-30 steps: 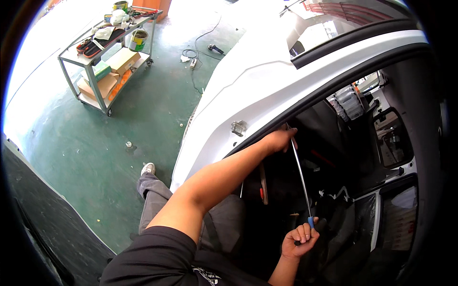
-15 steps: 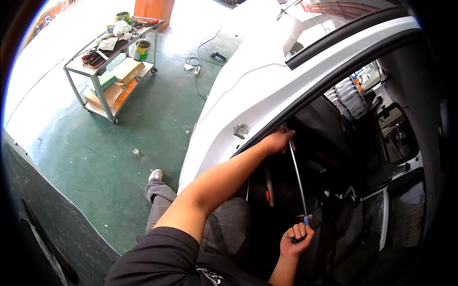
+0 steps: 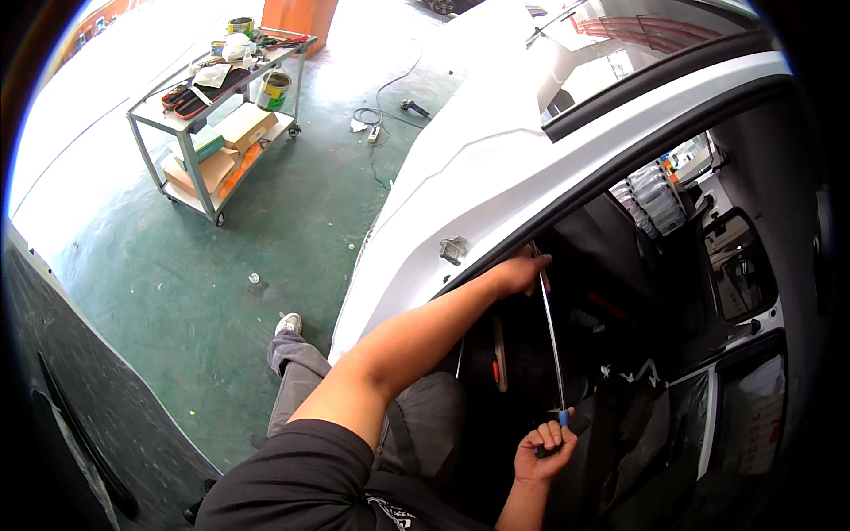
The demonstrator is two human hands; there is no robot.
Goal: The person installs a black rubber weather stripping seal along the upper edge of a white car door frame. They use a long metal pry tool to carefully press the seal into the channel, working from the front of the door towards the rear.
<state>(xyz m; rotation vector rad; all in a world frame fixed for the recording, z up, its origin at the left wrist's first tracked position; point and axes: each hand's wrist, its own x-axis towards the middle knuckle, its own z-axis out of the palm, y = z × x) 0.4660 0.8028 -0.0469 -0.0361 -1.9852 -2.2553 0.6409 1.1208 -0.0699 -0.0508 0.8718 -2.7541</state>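
A long, slim metal rod (image 3: 552,345) runs up and slightly left inside the dark opening of a white vehicle's body (image 3: 425,226). Its lower end has a blue collar and a black crosswise handle (image 3: 547,450), with my right hand (image 3: 540,456) closed around it. My left hand (image 3: 522,273) reaches across to the inner edge of the door frame. Its fingers close on the rod near its upper end; the tip is hidden behind the frame. Below my left forearm, a wooden-looking stick (image 3: 501,354) with a red part beside it stands in the dark interior.
The black seal (image 3: 637,146) edges the door opening beside my left hand. A metal striker (image 3: 453,250) sticks out of the white panel. On the green floor stand a tool cart (image 3: 181,133) and, farther right, a corded power tool (image 3: 413,108). A dark panel (image 3: 97,380) lies to my left.
The view has shifted slightly. My right hand and the rod's handle have moved a little down and left; my left hand stays at the upper end.
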